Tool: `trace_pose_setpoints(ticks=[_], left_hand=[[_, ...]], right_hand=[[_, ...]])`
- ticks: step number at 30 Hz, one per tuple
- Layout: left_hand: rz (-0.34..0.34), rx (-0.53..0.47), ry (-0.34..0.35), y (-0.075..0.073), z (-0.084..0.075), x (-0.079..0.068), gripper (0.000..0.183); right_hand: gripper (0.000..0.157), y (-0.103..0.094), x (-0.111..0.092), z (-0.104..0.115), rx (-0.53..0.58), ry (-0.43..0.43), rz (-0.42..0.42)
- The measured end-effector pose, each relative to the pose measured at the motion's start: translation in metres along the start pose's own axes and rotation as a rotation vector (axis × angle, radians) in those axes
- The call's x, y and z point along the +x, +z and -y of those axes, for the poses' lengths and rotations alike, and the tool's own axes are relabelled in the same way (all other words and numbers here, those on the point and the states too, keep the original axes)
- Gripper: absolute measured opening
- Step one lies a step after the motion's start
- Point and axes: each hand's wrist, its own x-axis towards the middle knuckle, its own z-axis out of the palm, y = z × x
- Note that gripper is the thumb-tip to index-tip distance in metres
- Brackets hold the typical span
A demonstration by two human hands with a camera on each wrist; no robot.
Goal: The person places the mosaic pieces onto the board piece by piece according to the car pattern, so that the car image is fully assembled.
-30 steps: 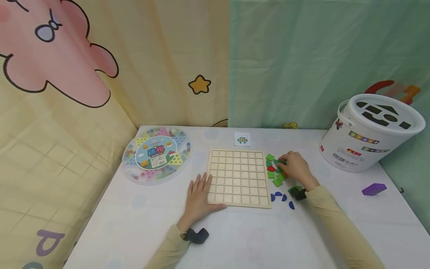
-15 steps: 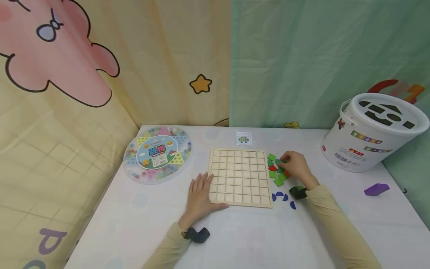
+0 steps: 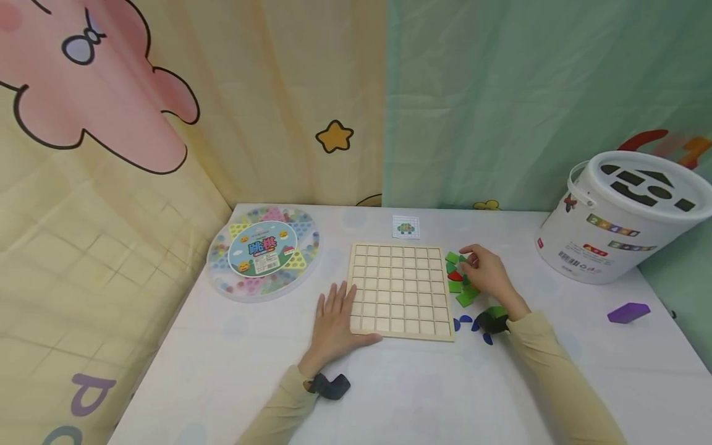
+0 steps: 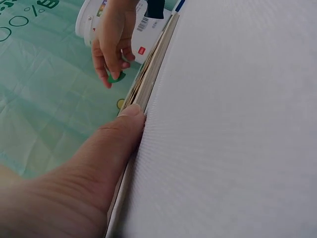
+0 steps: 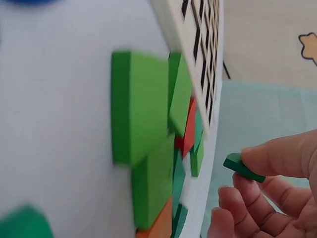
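A wooden grid board (image 3: 398,290) lies flat in the middle of the white table. My left hand (image 3: 334,321) rests at its near left corner with fingers spread and straight; in the left wrist view the thumb (image 4: 106,144) lies along the board's edge. Just right of the board, my right hand (image 3: 489,275) pinches a small dark green block (image 5: 242,168) between thumb and fingers, held above the table. Beneath and beside it lie several light green square blocks (image 5: 148,106), a red block (image 3: 455,276), other dark green blocks and an orange one (image 5: 157,221), partly hidden.
Several blue half-round blocks (image 3: 466,319) lie near the board's lower right corner. A small pattern card (image 3: 406,227) sits behind the board. A round Chinese checkers set (image 3: 262,253) is at the left. A white bucket (image 3: 617,222) and a purple block (image 3: 628,313) stand at the right.
My right hand has risen from the pile, with the dark green block pinched in its fingers. The left hand keeps its place on the board; the head view has shifted slightly.
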Motion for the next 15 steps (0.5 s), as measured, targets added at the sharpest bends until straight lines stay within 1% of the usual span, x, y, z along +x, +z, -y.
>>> trace_pose_setpoints(ticks=[3, 6, 15], left_hand=[[0.004, 0.022, 0.011, 0.0, -0.001, 0.0, 0.115], [0.006, 0.034, 0.014, 0.001, -0.003, 0.0, 0.114], [-0.009, 0.052, 0.017, 0.0, -0.001, -0.001, 0.115]], right_hand=[[0.025, 0.006, -0.002, 0.006, 0.009, -0.071, 0.007], [0.021, 0.013, -0.002, 0.014, 0.035, -0.106, 0.015], [0.011, 0.035, 0.005, 0.043, 0.146, -0.097, 0.103]])
